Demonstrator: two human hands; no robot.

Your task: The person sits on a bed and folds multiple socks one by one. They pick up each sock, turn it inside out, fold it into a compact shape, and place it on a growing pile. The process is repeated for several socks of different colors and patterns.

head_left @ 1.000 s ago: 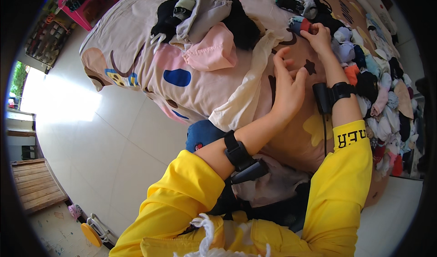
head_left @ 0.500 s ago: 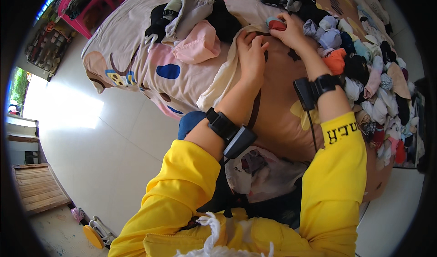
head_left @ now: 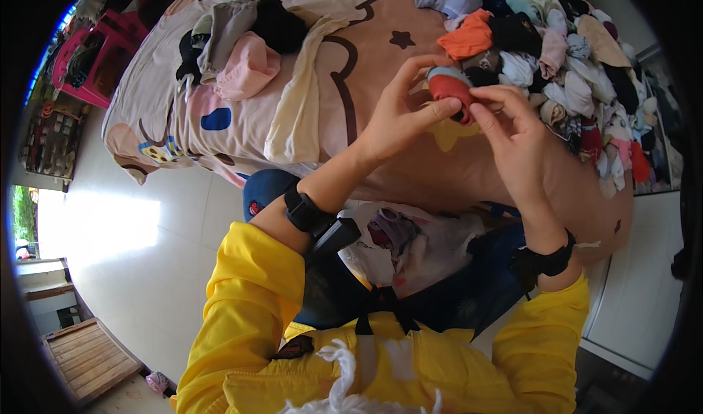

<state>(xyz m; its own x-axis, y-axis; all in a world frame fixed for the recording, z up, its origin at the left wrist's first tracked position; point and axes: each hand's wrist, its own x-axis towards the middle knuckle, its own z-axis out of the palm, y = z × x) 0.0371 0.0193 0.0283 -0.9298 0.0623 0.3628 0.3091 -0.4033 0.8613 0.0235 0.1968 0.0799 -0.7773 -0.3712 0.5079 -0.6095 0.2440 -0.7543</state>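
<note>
A red and grey-blue balled sock (head_left: 448,86) is held up over the bed between my two hands. My left hand (head_left: 399,113) has its thumb against the lower side of the sock and its index finger curved over the top. From the right, my right hand (head_left: 516,124) pinches the lower edge with thumb and fingertips. Left of the hands, a long cream cloth (head_left: 296,113) lies stretched across the bedspread. Beside it is a loose group with a pink sock-like piece (head_left: 250,68), a grey piece (head_left: 228,33) and a black piece (head_left: 280,26).
A large heap of mixed socks (head_left: 578,84) covers the right of the patterned bedspread (head_left: 381,69), an orange piece (head_left: 467,34) at its near edge. An open plastic bag (head_left: 439,245) with cloth inside sits at my lap. A pink chair (head_left: 99,55) stands far left.
My left hand has left the cream cloth and come across to the sock. My right hand has brought the sock nearer to me, and both hands now hold it. The view has shifted.
</note>
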